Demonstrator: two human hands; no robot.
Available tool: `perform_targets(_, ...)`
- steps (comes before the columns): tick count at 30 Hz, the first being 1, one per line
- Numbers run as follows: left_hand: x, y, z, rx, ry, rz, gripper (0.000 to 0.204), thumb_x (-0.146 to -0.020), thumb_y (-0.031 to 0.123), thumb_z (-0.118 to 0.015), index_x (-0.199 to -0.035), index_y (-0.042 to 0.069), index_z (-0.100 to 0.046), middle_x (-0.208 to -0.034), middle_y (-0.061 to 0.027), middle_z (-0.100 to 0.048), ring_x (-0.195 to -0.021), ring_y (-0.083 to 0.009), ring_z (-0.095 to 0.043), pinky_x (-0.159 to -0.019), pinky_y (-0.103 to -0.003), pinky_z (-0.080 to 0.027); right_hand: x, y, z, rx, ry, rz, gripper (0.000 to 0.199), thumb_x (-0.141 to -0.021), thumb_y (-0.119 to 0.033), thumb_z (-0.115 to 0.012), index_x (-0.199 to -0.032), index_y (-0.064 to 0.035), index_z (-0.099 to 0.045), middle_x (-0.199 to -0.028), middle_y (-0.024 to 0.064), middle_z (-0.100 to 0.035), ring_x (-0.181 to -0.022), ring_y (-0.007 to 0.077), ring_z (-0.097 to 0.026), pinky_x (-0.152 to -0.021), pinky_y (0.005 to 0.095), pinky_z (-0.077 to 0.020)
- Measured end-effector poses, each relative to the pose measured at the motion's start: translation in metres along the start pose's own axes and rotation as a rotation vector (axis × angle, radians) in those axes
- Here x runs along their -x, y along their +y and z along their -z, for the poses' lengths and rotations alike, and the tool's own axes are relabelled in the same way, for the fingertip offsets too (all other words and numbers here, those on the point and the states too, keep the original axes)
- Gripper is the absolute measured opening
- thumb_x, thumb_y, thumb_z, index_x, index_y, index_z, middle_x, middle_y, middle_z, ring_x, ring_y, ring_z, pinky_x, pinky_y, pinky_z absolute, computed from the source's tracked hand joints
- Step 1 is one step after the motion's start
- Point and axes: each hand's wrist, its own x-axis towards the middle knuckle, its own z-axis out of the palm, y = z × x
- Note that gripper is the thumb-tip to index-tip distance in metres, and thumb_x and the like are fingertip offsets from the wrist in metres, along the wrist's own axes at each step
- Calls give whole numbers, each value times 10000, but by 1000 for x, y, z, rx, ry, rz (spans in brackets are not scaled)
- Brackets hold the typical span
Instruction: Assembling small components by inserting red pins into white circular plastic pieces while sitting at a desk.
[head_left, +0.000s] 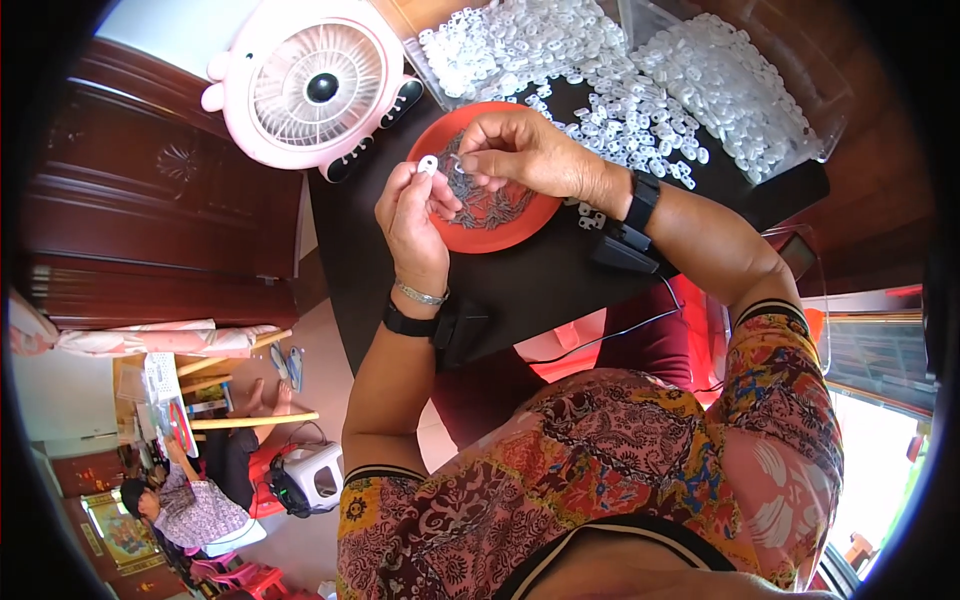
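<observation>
My left hand [415,215] pinches a small white plastic piece [428,164] between thumb and fingers, above the left rim of a red round dish [520,225]. My right hand [520,150] hovers over the dish, fingertips closed on a tiny thin metal part [458,160] held right beside the white piece. The dish holds a heap of small dark metal parts [490,205]. Both wrists wear black bands with small black devices.
A pile of white plastic pieces [640,110] lies on the dark table [380,250] behind the dish, with more in clear containers [740,80]. A pink desk fan [310,85] stands at the table's far left. Another person sits low at the left.
</observation>
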Motion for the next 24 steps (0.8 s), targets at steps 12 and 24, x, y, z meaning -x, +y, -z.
perform_targets(12,-1,1,-3,29,-52,-16,227,-924,203,-467,-808,24,-544,-651,-40,-531,-531,-120,-521,-497,-218,-400,-1,4,2,25,3,53,122,-891,-130,-612,-892,-9,-597,-735,3,-599,-686,63,-570,-626,219,-489)
perform_targets(24,-12,-1,11,484,-91,448,291,-923,294,-470,-727,79,-476,-622,-34,-439,-544,-197,-470,-482,-294,-334,-2,4,0,43,-54,29,126,-907,-147,-594,-894,-22,-589,-766,-5,-598,-708,65,-574,-637,222,-483)
